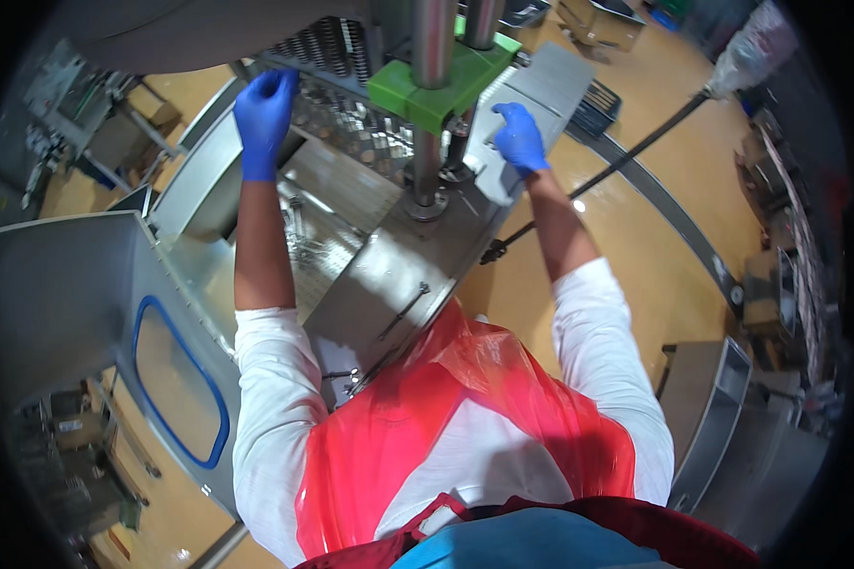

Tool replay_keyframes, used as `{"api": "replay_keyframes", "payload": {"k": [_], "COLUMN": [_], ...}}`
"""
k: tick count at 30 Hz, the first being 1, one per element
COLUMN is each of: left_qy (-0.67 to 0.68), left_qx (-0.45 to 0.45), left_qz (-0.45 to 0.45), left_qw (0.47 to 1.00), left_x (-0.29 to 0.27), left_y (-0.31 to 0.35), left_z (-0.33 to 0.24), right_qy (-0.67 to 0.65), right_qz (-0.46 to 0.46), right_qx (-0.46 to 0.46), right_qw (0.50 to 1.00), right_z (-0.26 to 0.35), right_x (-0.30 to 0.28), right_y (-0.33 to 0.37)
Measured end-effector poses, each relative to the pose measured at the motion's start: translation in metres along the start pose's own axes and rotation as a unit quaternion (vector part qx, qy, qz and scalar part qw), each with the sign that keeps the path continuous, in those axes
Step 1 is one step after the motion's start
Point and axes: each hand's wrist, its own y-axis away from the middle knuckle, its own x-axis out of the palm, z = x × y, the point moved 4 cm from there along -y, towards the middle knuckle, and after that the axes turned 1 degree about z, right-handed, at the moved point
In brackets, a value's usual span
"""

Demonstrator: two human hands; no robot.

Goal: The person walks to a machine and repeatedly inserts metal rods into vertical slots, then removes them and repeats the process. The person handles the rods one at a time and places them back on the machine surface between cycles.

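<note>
My left hand, in a blue glove, is raised at the left of a machine's rows of shiny metal pieces. Its fingers curl together; whatever they may hold is hidden. Also gloved in blue, my right hand hovers over or touches a flat grey metal panel; contact is unclear. Its finger and thumb are apart, with nothing visible between them. Between my hands, a green block surrounds two upright metal posts. Below lies a ribbed metal bed.
A grey metal guard with a blue-edged opening stands at my left. To the right, a dark pole slants upward with a plastic-wrapped end. A dark crate sits beyond the panel. Metal bins stand at the lower right.
</note>
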Motion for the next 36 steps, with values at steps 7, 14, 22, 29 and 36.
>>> {"api": "replay_keyframes", "payload": {"k": [7, 14, 22, 29, 36], "left_qy": [-0.209, -0.302, -0.297, -0.274, -0.278], "left_qx": [0.194, 0.080, 0.078, 0.221, 0.075], "left_qz": [0.025, 0.073, 0.083, 0.091, 0.116], "left_qw": [0.958, 0.947, 0.948, 0.932, 0.951], "left_x": [0.022, 0.023, 0.027, 0.008, 0.025], "left_y": [-0.064, -0.055, -0.058, -0.084, -0.073], "left_z": [0.001, -0.026, -0.045, 0.005, -0.001], "right_qy": [0.188, 0.216, -0.065, -0.599, -0.613], "right_qz": [0.326, 0.455, 0.129, 0.099, 0.331], "right_qx": [-0.091, -0.109, 0.123, 0.346, 0.245], "right_qw": [0.922, 0.857, 0.982, 0.715, 0.674], "right_z": [-0.024, -0.007, 0.009, 0.104, 0.240], "right_x": [0.036, 0.019, -0.062, -0.111, -0.063], "right_y": [-0.036, -0.030, -0.045, 0.113, 0.152]}}
